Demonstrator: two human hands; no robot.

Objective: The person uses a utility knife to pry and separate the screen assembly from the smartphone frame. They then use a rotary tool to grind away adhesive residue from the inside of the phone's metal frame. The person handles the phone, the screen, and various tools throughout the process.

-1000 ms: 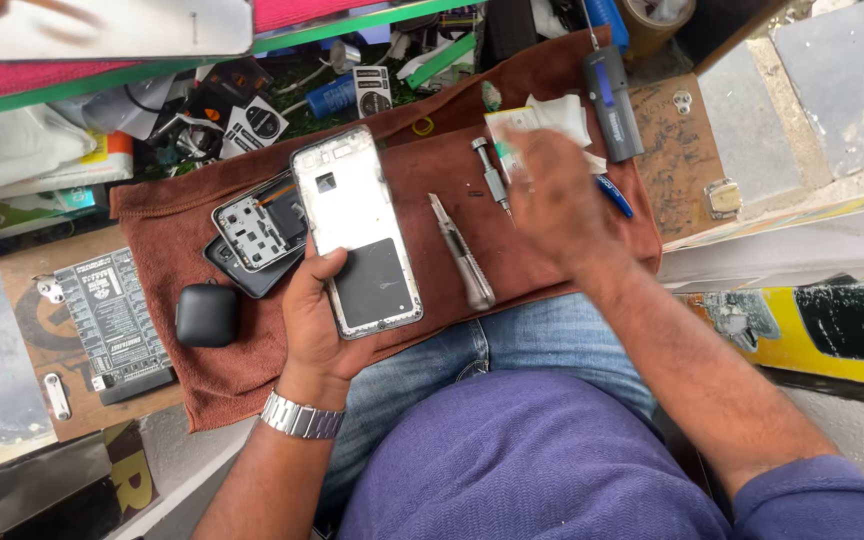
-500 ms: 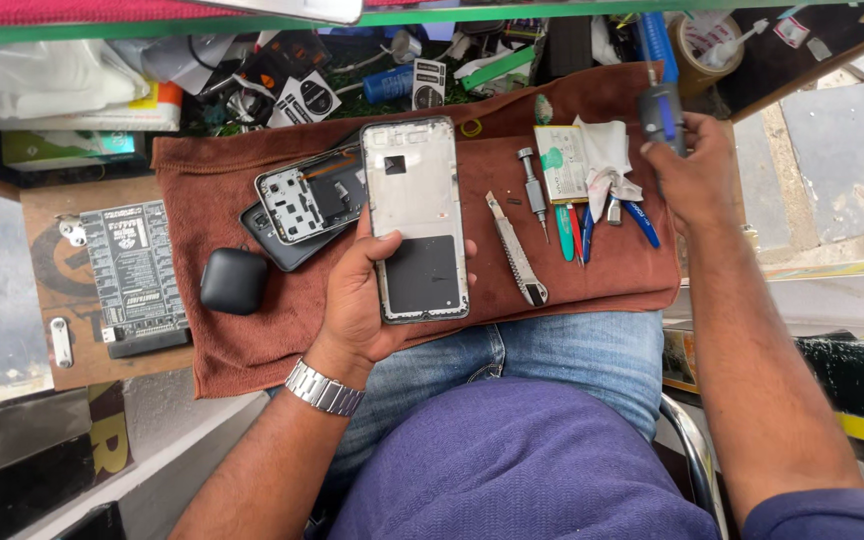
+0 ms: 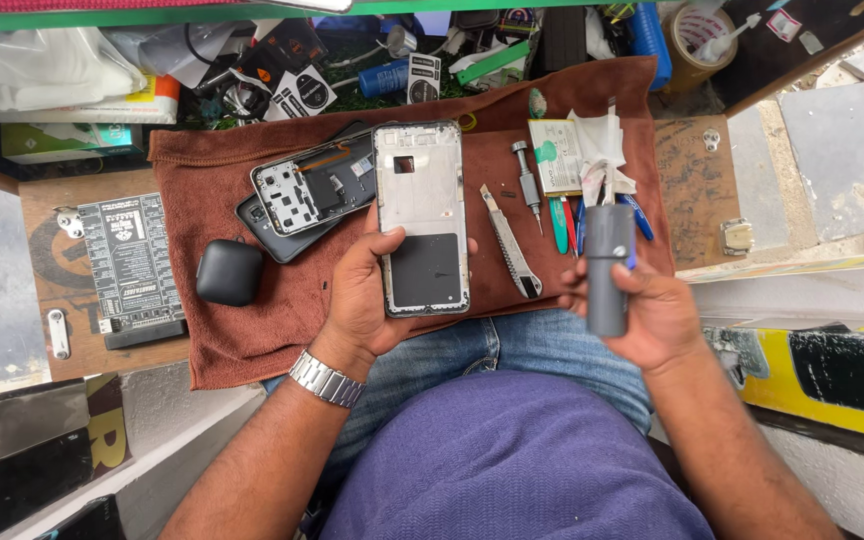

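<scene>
1. While the left hand [image 3: 362,300] grips an opened phone frame [image 3: 421,220] over the brown cloth [image 3: 252,330], the right hand [image 3: 652,315] is closed round a grey cylinder tool [image 3: 609,270].
2. Farther left lie a dark earbud case [image 3: 229,272] and a phone back [image 3: 307,190].
3. Farthest, a cluttered tray [image 3: 372,75] holds small parts.

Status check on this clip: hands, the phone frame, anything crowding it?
Left hand grips the opened phone frame over the brown cloth. Right hand holds a grey cylinder. Utility knife lies between, apart.
</scene>
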